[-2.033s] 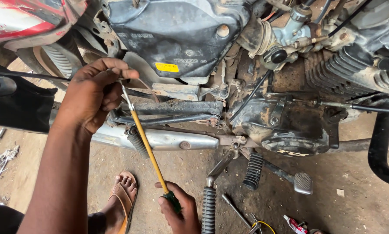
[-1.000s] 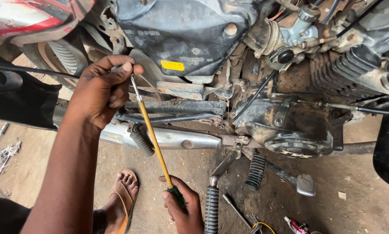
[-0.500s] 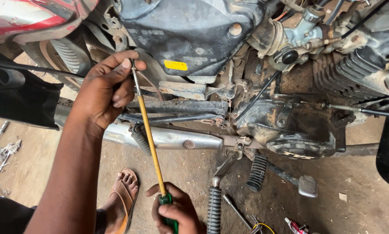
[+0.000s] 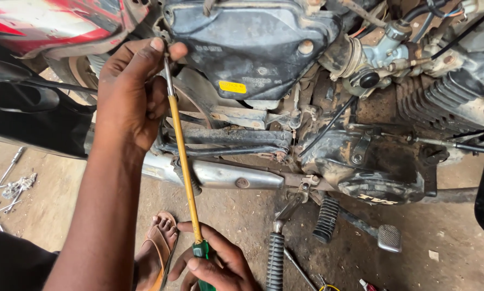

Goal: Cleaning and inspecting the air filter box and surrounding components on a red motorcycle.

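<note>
Here, left hand (image 4: 131, 97) pinching screwdriver (image 4: 183, 161) shaft near tip at eleven o'clock, against cover (image 4: 252, 43); right hand (image 4: 215, 264) gripping green handle at six.

Open floor (image 4: 242, 215) below crowded engine (image 4: 371, 161)

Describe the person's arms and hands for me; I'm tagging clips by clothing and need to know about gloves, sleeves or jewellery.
Both hands are bare: no gloves on the left hand or the right hand. The left forearm is uncovered along all that shows, with no sleeve, watch or bracelet. No rings show on the fingers. Only the right hand and wrist are in view, also bare.
</note>
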